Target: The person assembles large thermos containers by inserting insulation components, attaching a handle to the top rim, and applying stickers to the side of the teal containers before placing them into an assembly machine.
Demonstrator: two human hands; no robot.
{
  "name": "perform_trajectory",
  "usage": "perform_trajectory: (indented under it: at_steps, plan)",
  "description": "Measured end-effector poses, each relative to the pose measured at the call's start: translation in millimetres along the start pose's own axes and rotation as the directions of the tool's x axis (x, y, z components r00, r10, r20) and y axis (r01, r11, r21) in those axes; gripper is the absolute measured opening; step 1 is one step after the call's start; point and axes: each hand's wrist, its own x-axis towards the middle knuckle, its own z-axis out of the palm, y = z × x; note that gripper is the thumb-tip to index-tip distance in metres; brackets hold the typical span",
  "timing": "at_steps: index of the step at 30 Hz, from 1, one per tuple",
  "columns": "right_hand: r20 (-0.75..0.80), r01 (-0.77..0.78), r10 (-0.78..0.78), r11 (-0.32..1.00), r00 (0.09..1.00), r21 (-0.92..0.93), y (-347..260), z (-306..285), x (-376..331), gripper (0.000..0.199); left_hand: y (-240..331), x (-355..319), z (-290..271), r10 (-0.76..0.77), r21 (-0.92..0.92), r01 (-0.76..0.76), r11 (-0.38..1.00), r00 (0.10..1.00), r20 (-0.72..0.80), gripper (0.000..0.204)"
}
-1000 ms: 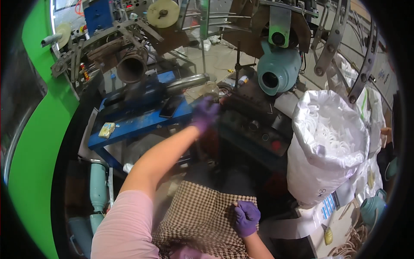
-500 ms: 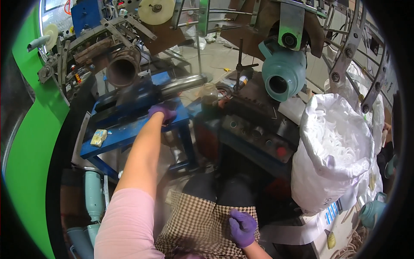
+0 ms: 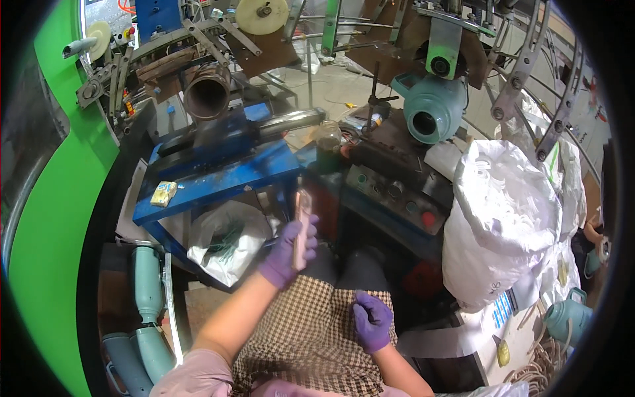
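My left hand (image 3: 284,255), in a purple glove, is closed around a slim pale-pink-handled tool (image 3: 302,228) in front of my lap. The tool stands nearly upright, with a thin pointed metal end at the top; its exact kind is unclear. My right hand (image 3: 373,323), also gloved in purple, rests on my checked apron (image 3: 284,331) with its fingers curled in and nothing showing between them. Ahead to the left is a blue metal table (image 3: 251,175), with a small yellowish block (image 3: 163,194) on its near left corner.
A teal plastic jug body (image 3: 433,109) hangs on the machine ahead, above a control panel with a red button (image 3: 428,219). At right stands a white sack (image 3: 463,264) of white plastic rings. A white bag (image 3: 241,255) lies below the table; teal bottles (image 3: 147,284) are at left.
My left hand has drawn back from the blue table's right side toward my lap, now with the pink-handled tool in it. My right hand stays on the apron. The view has shifted slightly.
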Motion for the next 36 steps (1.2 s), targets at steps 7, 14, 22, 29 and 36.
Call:
perform_trajectory:
  at_steps: [7, 14, 22, 29, 36]
  plan:
    - [0.102, -0.091, 0.052, 0.900, 0.993, 0.427, -16.0, 6.0, 22.3, 0.074, -79.9, -10.2, 57.8, 0.198, 0.582, -0.083, 0.809, 0.971, -0.136, 0.050]
    - [0.101, -0.317, 0.301, 0.865, 0.948, 0.388, -53.5, 21.9, 70.9, 0.047, -77.8, -19.1, 47.9, 0.138, 0.661, -0.079, 0.746, 0.990, -0.036, 0.045]
    - [0.089, -0.182, 0.162, 0.936, 0.983, 0.302, -19.2, 28.6, 48.9, 0.097, -84.2, -31.3, 40.9, -0.070, -0.006, 0.070, 0.998, 0.997, -0.034, 0.071]
    - [0.040, -0.155, 0.149, 0.944, 0.988, 0.291, -8.9, 27.1, 45.5, 0.108, -84.8, -31.6, 44.2, -0.050, 0.042, 0.047, 0.998, 0.996, 0.072, 0.080]
    - [0.042, -0.165, 0.162, 0.909, 0.986, 0.382, -14.0, 26.8, 48.6, 0.107, -82.4, -31.7, 53.6, -0.029, 0.033, 0.027, 0.999, 0.998, 0.055, 0.067]
